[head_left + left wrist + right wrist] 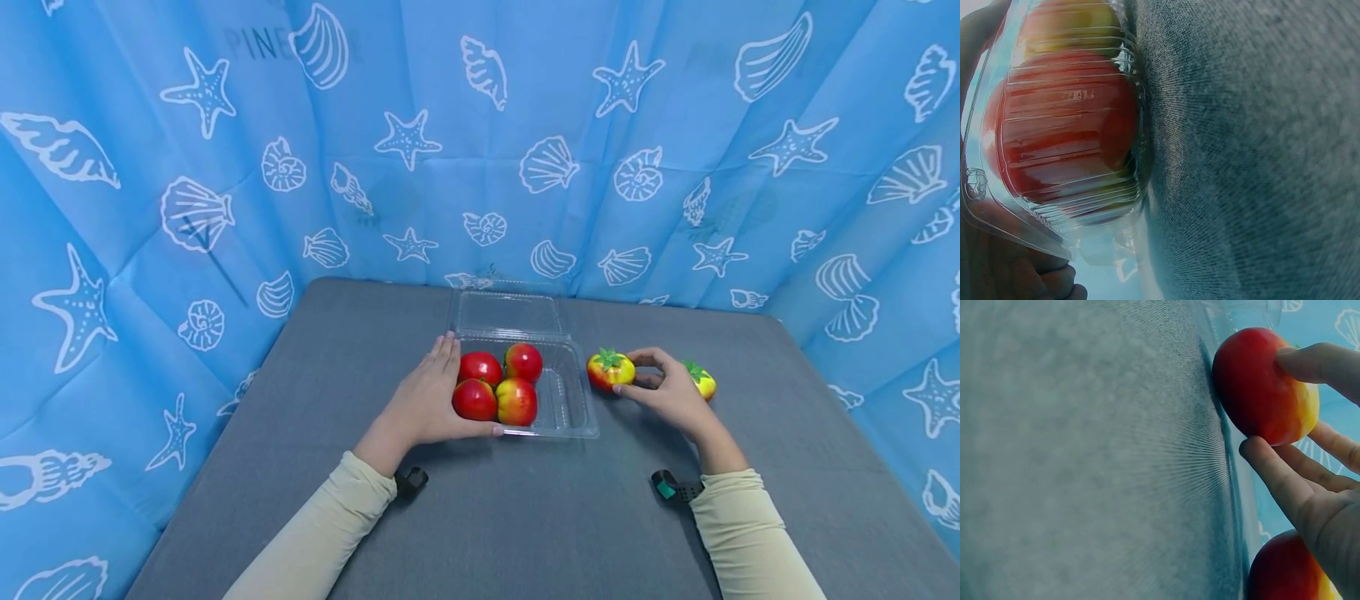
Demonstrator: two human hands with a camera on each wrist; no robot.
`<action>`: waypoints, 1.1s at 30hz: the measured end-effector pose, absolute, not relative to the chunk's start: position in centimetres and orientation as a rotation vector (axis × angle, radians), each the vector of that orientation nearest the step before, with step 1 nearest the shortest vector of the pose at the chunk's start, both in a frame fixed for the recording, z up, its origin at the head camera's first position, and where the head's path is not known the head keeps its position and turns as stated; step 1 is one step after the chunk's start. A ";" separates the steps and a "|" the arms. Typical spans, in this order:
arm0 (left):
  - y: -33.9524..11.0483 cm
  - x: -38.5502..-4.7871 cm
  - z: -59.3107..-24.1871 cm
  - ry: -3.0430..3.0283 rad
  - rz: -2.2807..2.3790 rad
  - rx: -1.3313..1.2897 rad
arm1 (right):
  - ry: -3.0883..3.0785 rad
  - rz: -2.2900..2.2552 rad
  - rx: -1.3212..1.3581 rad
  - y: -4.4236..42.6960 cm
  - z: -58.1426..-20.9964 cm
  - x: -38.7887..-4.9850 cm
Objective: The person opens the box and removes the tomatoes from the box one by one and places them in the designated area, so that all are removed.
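A clear plastic clamshell container (558, 400) stands with its lid (508, 313) swung back. Inside, toward the left, sit several red fruits (517, 402) with yellow patches. My left hand (423, 400) holds the container at its near left corner, fingers along the left side and thumb along the front rim. Just right of the container, my right hand (670, 390) pinches a red-and-yellow fruit with a green leafy cap (1254, 387) between thumb and fingers. The fruit is at or just above the table; I cannot tell which. A similar fruit (702, 382) lies beyond the right hand, partly hidden by it.
The grey cloth-covered table (525, 517) spreads around the container. A blue curtain (480, 167) with white shell and starfish prints hangs behind the table and along its sides. Dark wrist bands (678, 489) sit at both sleeve cuffs.
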State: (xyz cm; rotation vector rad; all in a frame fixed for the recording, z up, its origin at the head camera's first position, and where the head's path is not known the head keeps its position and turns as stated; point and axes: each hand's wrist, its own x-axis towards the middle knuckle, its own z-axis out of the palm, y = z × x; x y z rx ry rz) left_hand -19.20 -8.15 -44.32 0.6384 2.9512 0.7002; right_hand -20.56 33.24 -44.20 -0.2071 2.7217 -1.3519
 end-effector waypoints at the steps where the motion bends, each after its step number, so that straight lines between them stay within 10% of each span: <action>1: -8.1 -19.2 -44.3 2.951 0.701 0.639 | 2.725 -1.347 -0.203 33.2 -44.2 -20.6; 33: -8.1 -19.3 -44.6 2.970 0.671 0.650 | 2.945 -1.301 -0.391 30.4 -40.7 -20.7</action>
